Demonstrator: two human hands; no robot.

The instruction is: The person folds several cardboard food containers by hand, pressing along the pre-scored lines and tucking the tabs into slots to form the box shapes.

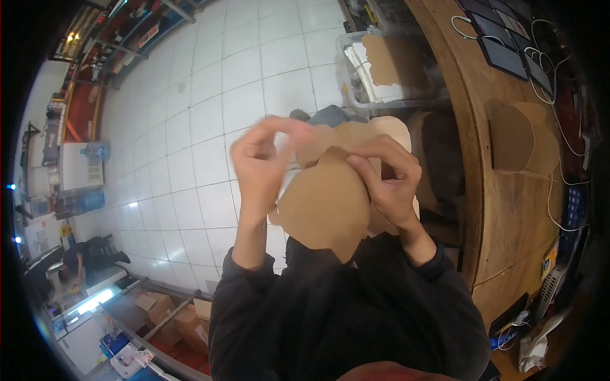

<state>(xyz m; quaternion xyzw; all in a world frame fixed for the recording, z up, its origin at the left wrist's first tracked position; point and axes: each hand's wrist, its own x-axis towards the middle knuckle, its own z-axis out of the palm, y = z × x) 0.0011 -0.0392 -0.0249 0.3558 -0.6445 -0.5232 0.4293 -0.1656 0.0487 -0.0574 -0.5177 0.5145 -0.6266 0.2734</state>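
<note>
Both hands grip 1 brown cardboard cutout: the left hand pinches its upper edge, the right hand clamps the side nearest it; folding seems barely begun, with the flaps apparently unjoined, though blur obscures them

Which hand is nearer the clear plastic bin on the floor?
Right. The right hand grips the cardboard piece just below the bin; the left hand pinches the piece's other edge, farther off to the side.

Dim fisheye view, perhaps motion-blurred hands
</note>
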